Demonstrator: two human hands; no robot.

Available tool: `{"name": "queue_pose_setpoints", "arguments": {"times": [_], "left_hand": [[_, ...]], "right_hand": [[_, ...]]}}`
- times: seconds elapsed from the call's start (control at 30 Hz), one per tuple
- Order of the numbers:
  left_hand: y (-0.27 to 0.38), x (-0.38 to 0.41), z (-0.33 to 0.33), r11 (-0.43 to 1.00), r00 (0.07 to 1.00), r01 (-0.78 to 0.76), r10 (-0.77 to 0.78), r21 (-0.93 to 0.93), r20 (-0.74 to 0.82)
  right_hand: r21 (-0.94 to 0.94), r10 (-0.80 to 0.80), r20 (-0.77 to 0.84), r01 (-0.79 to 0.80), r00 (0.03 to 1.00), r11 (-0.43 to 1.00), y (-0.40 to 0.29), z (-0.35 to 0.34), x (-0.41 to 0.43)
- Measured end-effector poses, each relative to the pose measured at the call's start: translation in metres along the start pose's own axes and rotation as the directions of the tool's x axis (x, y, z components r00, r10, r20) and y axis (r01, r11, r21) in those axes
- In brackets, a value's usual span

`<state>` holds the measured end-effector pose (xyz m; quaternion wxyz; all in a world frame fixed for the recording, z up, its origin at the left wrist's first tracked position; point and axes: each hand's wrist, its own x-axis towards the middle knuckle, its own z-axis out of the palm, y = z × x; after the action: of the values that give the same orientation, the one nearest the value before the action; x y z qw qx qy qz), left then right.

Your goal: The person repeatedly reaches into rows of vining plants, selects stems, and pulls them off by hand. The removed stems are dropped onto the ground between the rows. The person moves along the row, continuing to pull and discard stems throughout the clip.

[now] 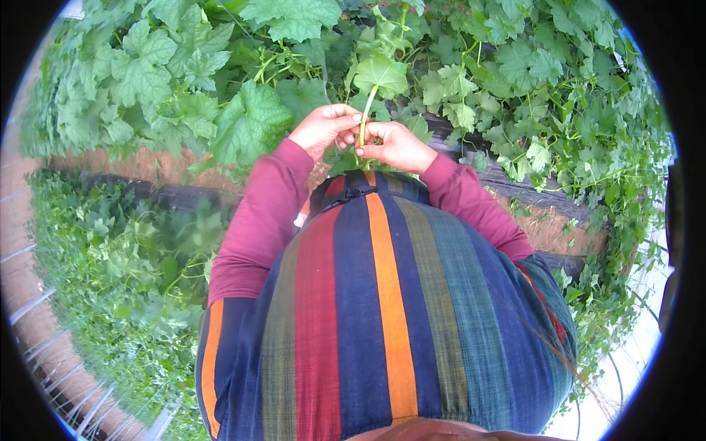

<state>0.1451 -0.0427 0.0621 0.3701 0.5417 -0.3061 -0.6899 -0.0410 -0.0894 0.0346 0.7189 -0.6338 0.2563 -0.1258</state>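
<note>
My left hand (327, 130) and my right hand (392, 144) are close together at the top centre, in front of my waist. Between them stands a pale green plant stem (364, 118), upright, with a broad green leaf (381, 76) at its upper end. The thumb and fingers of my right hand pinch the stem's lower part. My left hand's fingertips meet at the stem's left side, with a thin strand near them; whether they grip the strand or the stem cannot be told. A large lobed leaf (251, 122) hangs left of my left hand.
Dense leafy vines (518, 71) fill the area ahead and to the right. A lower row of vines (121, 264) grows at the left. Dark plastic mulch film (551, 193) and a strip of bare soil (138, 171) run between the rows. Metal supports (91, 410) show at the lower left.
</note>
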Motion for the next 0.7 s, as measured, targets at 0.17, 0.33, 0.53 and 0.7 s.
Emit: {"name": "queue_pose_setpoints", "arguments": {"times": [0.17, 0.33, 0.53, 0.7], "left_hand": [[0.018, -0.002, 0.004, 0.939, 0.998, 0.027, -0.003, 0.343, -0.070], [0.025, -0.003, 0.012, 0.274, 0.862, -0.197, 0.507, 0.941, 0.033], [0.027, 0.004, 0.020, 0.156, 0.630, -0.111, 0.775, 0.981, -0.051], [0.014, 0.025, 0.020, 0.996, 0.908, -0.091, 0.074, -0.022, -0.413]], "right_hand": [[-0.126, 0.088, -0.031, -0.091, 0.996, 0.988, -0.010, -0.004, 0.000], [-0.144, 0.131, -0.037, -0.135, 0.991, 0.980, -0.023, -0.007, 0.001], [-0.142, 0.112, -0.045, -0.117, 0.993, 0.983, -0.018, -0.006, 0.008], [-0.303, -0.027, -0.038, 0.014, 0.999, 0.953, -0.002, 0.007, 0.015]]}}
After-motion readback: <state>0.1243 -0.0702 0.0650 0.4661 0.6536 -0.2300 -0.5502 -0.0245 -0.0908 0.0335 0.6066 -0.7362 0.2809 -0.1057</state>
